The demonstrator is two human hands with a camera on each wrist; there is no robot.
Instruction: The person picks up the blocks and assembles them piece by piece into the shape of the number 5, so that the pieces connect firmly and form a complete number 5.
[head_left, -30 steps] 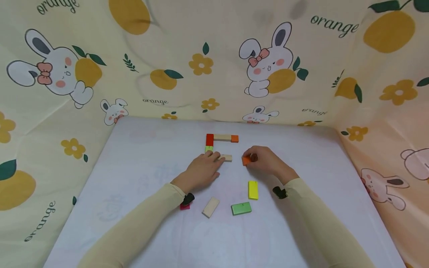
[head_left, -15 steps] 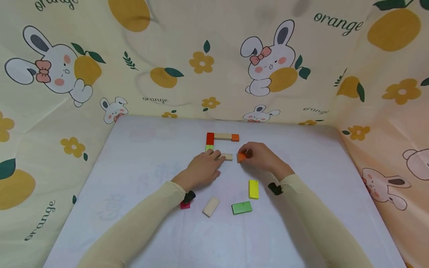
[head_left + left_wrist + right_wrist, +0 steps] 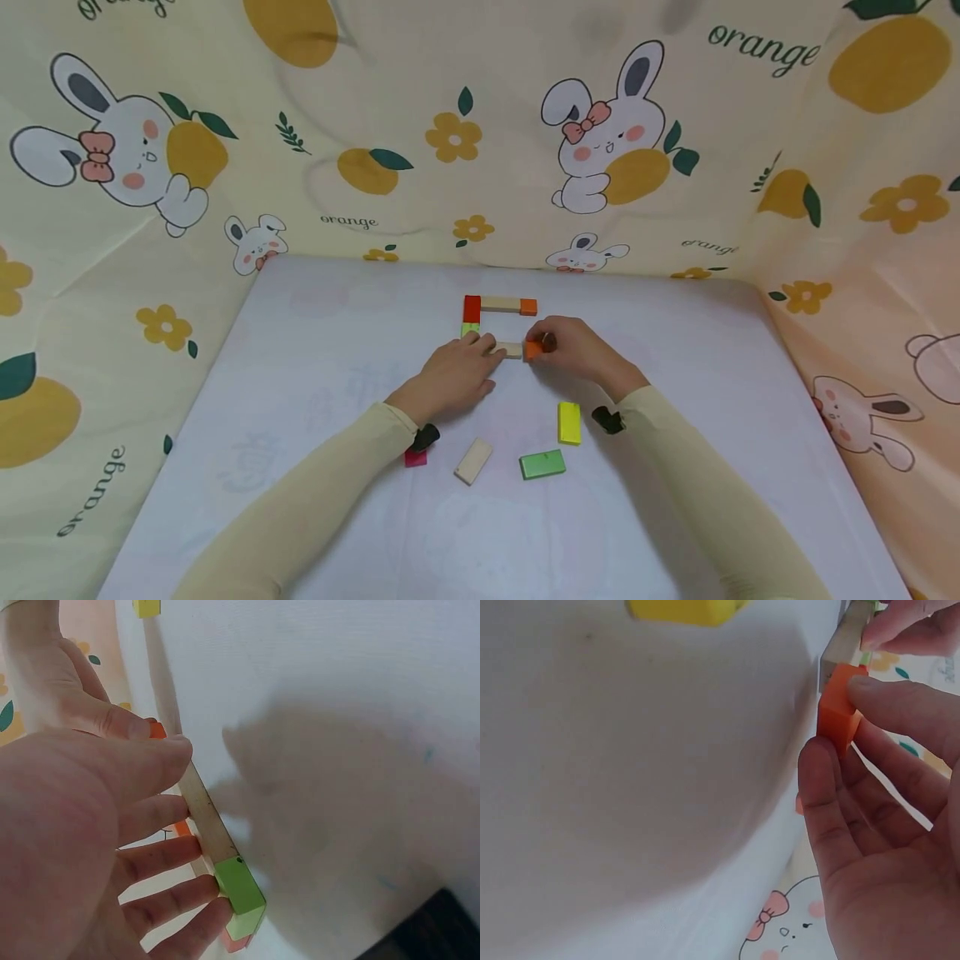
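Orange block (image 3: 838, 712) in right grip (image 3: 581, 347)

A cream fabric backdrop (image 3: 502, 50) printed with white cartoon rabbits (image 3: 581, 192), yellow-orange fruit (image 3: 292, 33), flowers (image 3: 453, 125) and dark-green lettering (image 3: 763, 50) hangs behind and beside a flat white tabletop (image 3: 450, 542).

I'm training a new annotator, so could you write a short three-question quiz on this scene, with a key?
1. Which of the person's hands pinches an orange block?
2. True or false: in the head view, the yellow block lies farther right than the near plain wooden block.
3. What colour adjoins the near end of the red block? A) pink B) light green C) yellow

Key: 1. The right hand. 2. True. 3. B.
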